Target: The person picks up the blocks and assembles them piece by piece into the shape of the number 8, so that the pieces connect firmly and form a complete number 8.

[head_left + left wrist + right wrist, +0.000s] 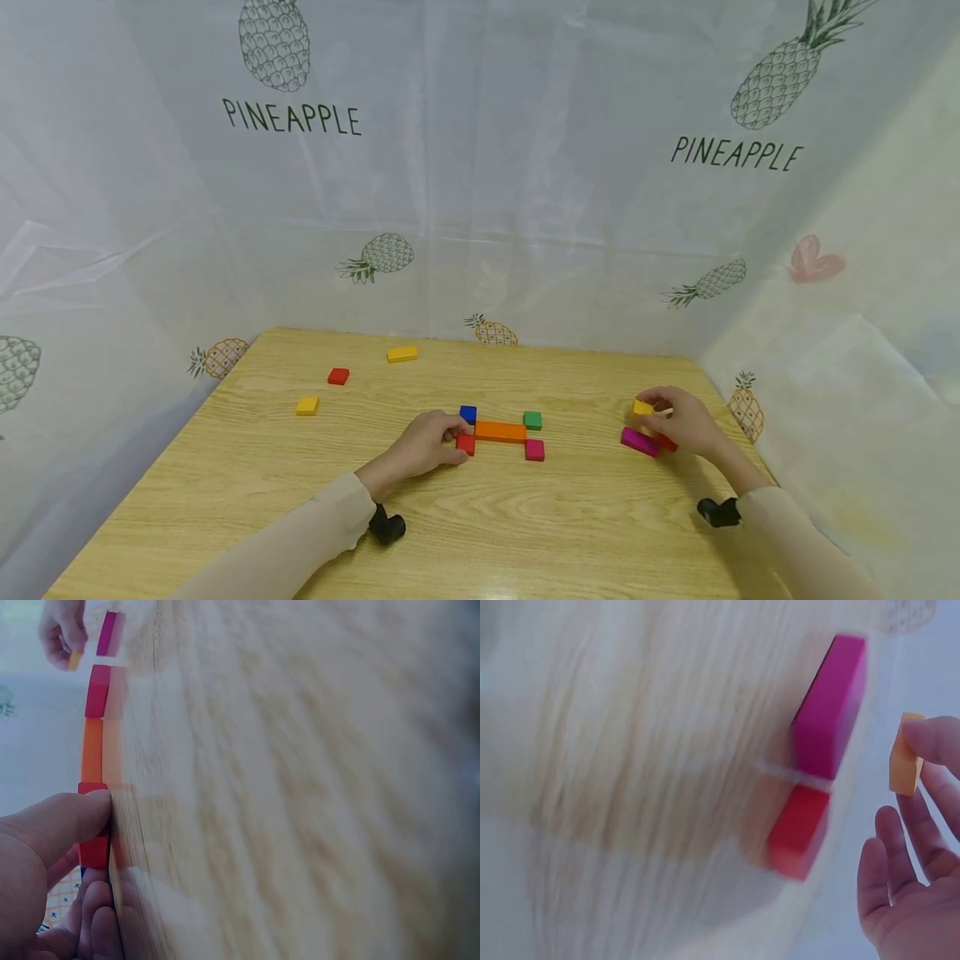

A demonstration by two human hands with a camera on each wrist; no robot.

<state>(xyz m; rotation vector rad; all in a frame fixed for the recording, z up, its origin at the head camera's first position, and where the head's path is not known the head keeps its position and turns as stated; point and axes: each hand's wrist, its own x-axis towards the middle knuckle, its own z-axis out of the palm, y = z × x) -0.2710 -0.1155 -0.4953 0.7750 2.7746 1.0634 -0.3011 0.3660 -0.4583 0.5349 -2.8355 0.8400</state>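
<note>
My left hand [423, 446] pinches a red square block [466, 445] between thumb and fingers, at the front left end of an orange bar block [500, 432]. Behind the red block is a blue block [468, 412], partly covered by my fingers. A green block [532, 420] and a pink block [535, 450] sit at the bar's right end. Over on the right, my right hand [686, 425] holds a yellow block [905, 769] between thumb and fingertips, raised above the table. Near that hand lie a magenta bar block [831, 709] and a red block [800, 832].
Toward the back left of the wooden table [450, 533] are a long yellow block [402, 354], a small red block [338, 377] and another yellow block [307, 406]. A pineapple-print sheet [480, 183] hangs around the table's back and sides.
</note>
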